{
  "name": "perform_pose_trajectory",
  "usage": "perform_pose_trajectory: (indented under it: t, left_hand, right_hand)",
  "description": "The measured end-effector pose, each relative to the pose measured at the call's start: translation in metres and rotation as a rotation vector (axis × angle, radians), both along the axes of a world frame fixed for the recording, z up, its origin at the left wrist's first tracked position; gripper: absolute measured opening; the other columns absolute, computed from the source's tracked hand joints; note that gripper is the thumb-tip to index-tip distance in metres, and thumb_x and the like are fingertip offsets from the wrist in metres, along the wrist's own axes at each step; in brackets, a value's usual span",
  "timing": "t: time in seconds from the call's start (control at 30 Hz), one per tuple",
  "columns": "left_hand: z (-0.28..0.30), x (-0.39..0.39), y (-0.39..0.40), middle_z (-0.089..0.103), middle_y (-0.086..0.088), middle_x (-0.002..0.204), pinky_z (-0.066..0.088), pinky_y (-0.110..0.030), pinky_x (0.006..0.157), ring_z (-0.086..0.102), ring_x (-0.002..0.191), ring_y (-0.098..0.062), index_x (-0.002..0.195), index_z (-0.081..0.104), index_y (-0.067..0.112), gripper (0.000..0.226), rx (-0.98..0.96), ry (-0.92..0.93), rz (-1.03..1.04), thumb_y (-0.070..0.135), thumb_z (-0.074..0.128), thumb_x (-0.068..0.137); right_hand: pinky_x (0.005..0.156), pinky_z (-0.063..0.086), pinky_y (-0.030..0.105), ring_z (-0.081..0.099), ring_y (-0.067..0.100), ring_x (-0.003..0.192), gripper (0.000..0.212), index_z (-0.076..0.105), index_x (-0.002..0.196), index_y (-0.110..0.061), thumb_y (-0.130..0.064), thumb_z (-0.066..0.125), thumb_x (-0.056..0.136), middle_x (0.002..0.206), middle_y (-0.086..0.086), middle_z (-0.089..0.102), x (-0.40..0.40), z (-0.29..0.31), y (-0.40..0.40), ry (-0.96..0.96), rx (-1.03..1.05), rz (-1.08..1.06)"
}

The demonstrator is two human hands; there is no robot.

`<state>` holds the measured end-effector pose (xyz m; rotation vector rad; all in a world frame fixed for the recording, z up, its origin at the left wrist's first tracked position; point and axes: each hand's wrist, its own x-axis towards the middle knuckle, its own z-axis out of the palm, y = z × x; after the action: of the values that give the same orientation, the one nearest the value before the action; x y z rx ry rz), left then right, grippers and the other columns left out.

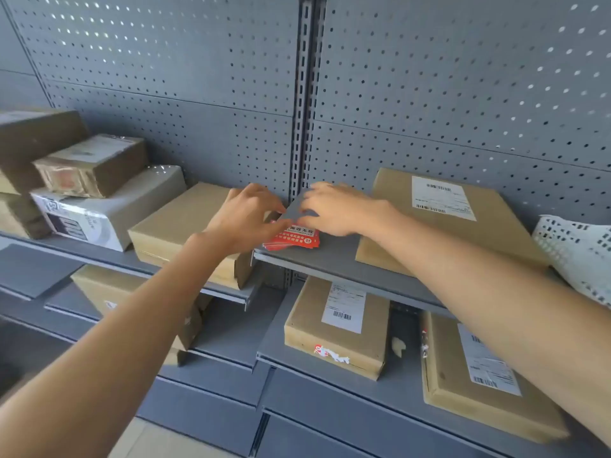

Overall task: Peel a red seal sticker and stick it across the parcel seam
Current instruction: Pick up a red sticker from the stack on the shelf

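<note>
A small stack of red seal stickers [295, 239] with white print lies on the grey shelf [334, 262], near its left front corner. My left hand [243, 218] rests on the stack's left edge, with its thumb on the top sticker. My right hand [334, 209] reaches in from the right, and its fingertips touch the stack's upper edge. Whether a sticker is lifted off is hidden by my fingers. A flat brown parcel [439, 223] with a white label lies just right of the stickers. Another brown parcel [185, 229] sits left of them, under my left wrist.
A white box [109, 209] and stacked brown boxes [89, 166] fill the left shelf. Lower shelves hold labelled brown parcels [337, 328], one with a torn red sticker. A white perforated sheet [575, 252] lies at the far right. Grey pegboard forms the back wall.
</note>
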<state>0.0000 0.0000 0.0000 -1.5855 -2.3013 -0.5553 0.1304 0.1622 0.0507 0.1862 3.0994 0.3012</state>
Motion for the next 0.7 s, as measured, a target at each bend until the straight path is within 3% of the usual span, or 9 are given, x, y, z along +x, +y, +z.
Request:
perform_pose_trajectory:
  t: [0.07,0.13,0.23,0.4,0.5,0.6,0.7]
  left_hand:
    - [-0.001,0.001,-0.004,0.07,0.003,0.123,0.034,-0.047,0.105,0.049,0.129,-0.023,0.118,0.072,0.023,0.073,-0.056,-0.058,-0.009,0.078,0.041,0.081]
    - [-0.004,0.001,-0.008,0.064,0.004,0.133,0.03,-0.049,0.109,0.042,0.136,-0.022,0.13,0.066,0.026,0.085,-0.115,-0.133,-0.009,0.088,0.042,0.077]
    - [-0.007,-0.001,-0.008,0.057,0.003,0.146,0.026,-0.052,0.113,0.035,0.143,-0.021,0.14,0.058,0.027,0.083,-0.191,-0.159,-0.001,0.085,0.049,0.081]
    - [-0.001,0.007,-0.009,0.07,0.0,0.117,0.039,-0.046,0.096,0.056,0.115,-0.025,0.112,0.072,0.024,0.052,-0.198,-0.207,-0.025,0.068,0.062,0.085]
    - [0.0,0.01,-0.009,0.069,-0.002,0.124,0.044,-0.043,0.096,0.056,0.116,-0.025,0.12,0.071,0.022,0.048,-0.176,-0.26,-0.007,0.056,0.072,0.086]
    - [-0.003,0.007,-0.008,0.064,-0.001,0.132,0.042,-0.037,0.095,0.052,0.122,-0.021,0.127,0.066,0.023,0.057,-0.161,-0.299,0.021,0.058,0.075,0.082]
    - [-0.006,0.002,-0.007,0.063,0.001,0.127,0.039,-0.033,0.089,0.051,0.116,-0.018,0.124,0.064,0.026,0.059,-0.158,-0.341,0.033,0.061,0.077,0.079]
  right_hand:
    - [0.078,0.055,0.043,0.064,0.033,0.1,0.054,0.069,0.115,-0.016,-0.061,0.044,0.099,0.109,0.012,0.064,0.001,0.0,0.0,-0.061,-0.064,-0.083]
    - [0.063,0.047,0.036,0.064,0.028,0.083,0.064,0.071,0.114,-0.018,-0.072,0.045,0.093,0.099,0.009,0.063,0.005,0.0,-0.004,-0.124,-0.098,-0.131]
    - [0.054,0.037,0.032,0.058,0.022,0.071,0.069,0.071,0.109,-0.019,-0.079,0.051,0.084,0.088,0.004,0.057,0.005,0.001,-0.007,-0.162,-0.111,-0.151]
    - [0.059,0.042,0.032,0.062,0.022,0.078,0.063,0.07,0.111,-0.017,-0.072,0.066,0.08,0.086,-0.001,0.058,0.003,0.001,-0.006,-0.204,-0.164,-0.167]
    - [0.066,0.049,0.034,0.065,0.024,0.089,0.059,0.069,0.121,-0.016,-0.061,0.072,0.083,0.099,0.002,0.065,0.002,0.003,-0.005,-0.202,-0.179,-0.147]
    - [0.081,0.054,0.038,0.065,0.026,0.099,0.059,0.067,0.127,-0.017,-0.055,0.075,0.083,0.116,0.006,0.066,0.002,0.005,-0.004,-0.197,-0.197,-0.147]
    - [0.083,0.053,0.037,0.063,0.026,0.103,0.056,0.067,0.126,-0.018,-0.052,0.077,0.083,0.118,0.005,0.066,0.001,0.005,-0.001,-0.195,-0.218,-0.146]
